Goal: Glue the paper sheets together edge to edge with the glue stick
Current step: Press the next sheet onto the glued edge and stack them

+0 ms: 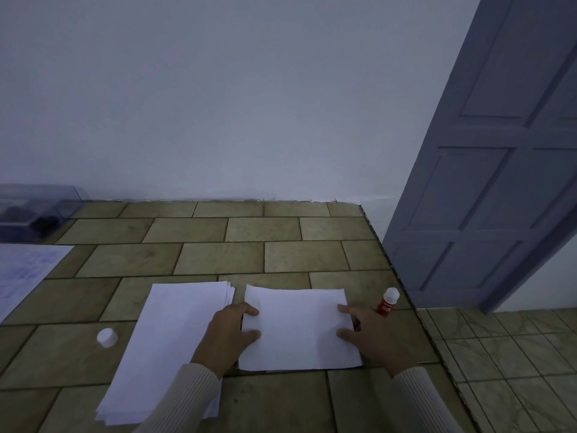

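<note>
While both hands rest on the single white paper sheet (pixel 299 329) in the lower middle of the frame, the red glue stick with a white tip (pixel 387 302) stands upright just beyond its right edge, long axis vertical, tip pointing up. It lies just up and right of the right hand (pixel 371 339), which is clearly the nearer one and, I judge, the one to fetch it. That hand's fingers lie spread and flat on the sheet's right edge; the left hand (pixel 231 332) presses likewise on the left edge, gripping nothing. The sheet's long axis runs left to right. The stack of white paper (pixel 168 348) lies lower left, beside it, angled up-right, with the small white round cap (pixel 107 337) further left on the tan tiled surface (pixel 218 254).
</note>
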